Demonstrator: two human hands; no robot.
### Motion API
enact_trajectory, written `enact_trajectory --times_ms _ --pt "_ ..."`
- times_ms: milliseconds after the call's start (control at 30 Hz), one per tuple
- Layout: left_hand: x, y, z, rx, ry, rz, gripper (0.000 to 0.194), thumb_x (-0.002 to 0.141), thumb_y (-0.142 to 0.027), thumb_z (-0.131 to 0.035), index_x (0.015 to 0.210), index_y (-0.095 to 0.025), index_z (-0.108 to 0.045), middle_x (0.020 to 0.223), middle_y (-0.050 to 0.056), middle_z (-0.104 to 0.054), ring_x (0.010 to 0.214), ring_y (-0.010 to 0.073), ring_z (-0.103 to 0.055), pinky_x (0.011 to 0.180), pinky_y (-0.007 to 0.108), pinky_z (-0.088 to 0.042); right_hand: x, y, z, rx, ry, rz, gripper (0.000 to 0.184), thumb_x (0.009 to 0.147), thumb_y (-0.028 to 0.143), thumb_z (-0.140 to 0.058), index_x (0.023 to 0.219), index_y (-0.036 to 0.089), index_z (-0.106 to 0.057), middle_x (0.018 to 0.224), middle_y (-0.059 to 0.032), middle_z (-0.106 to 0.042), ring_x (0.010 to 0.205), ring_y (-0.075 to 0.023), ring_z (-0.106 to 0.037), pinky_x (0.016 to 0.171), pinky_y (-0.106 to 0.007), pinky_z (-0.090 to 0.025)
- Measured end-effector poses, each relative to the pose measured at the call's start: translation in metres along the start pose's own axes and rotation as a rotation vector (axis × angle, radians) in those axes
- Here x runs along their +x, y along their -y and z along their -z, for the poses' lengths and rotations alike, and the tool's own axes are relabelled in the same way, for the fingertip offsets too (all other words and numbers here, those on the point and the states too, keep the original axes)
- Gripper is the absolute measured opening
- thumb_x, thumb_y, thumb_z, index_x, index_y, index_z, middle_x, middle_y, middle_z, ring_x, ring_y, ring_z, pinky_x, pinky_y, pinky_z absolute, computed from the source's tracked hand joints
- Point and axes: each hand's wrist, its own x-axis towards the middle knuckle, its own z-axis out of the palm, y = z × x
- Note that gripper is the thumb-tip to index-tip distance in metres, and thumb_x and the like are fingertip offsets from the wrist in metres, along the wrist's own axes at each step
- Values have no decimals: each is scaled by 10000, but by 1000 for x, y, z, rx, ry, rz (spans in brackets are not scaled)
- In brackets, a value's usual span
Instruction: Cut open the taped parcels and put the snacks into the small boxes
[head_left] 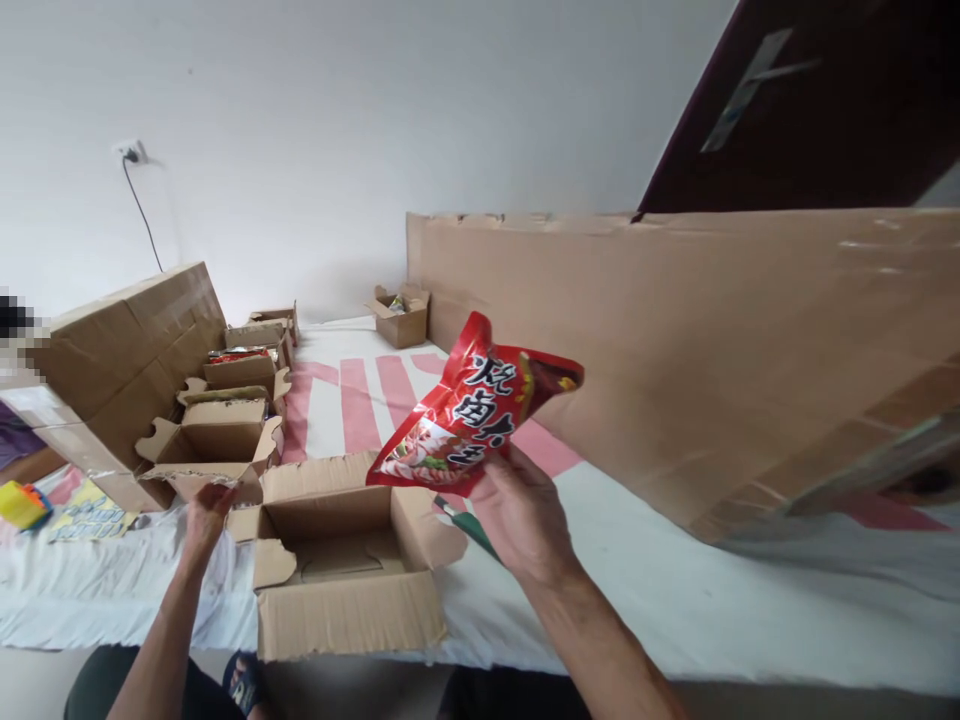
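My right hand [529, 515] grips a red food packet [480, 410] by its lower edge. The packet is tilted, with large black characters and a food picture on its front. It hangs in the air above and to the right of an open cardboard box [349, 620], whose flaps are spread and whose inside shows no contents. At the left, the fingers of my left hand [210, 510] are closed at the near flap [187, 484] of another open cardboard box [217, 445]. Part of that flap is behind my fingers.
Several open boxes, one with red packets [240, 355], run back beside a cardboard panel [135, 340]. A small box [403, 322] stands at the back. A long cardboard panel [660, 340] borders the right. A yellow object [24, 505] lies far left.
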Motion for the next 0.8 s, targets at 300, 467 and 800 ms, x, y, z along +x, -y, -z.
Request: enact_trajectory --times_ms 300,467,800 --pt "-2 1 0 -102 38 132 419 654 -616 -829 612 -243 -643 571 29 -641 657 263 -662 596 320 -479 24 -9 28 4 -78 28 484 755 499 -1039 1132 259 -855 1233 -63 -861 1167 -299 -793 1105 -550 -628" --pt "-13 -5 -8 -218 87 149 334 598 -519 -825 601 -245 -633 648 76 -713 733 310 -726 658 366 -568 57 -32 52 28 -213 86 425 765 420 -1010 1100 235 -824 1164 -60 -856 1142 -275 -787 1089 -527 -631" --pt "-20 -12 -8 -228 148 78 410 572 -560 -912 690 -195 -767 796 125 -814 936 415 -792 741 416 -641 72 -108 78 13 -239 -119 423 758 429 -989 1060 206 -793 1024 -61 -872 920 -253 -816 884 -423 -686"
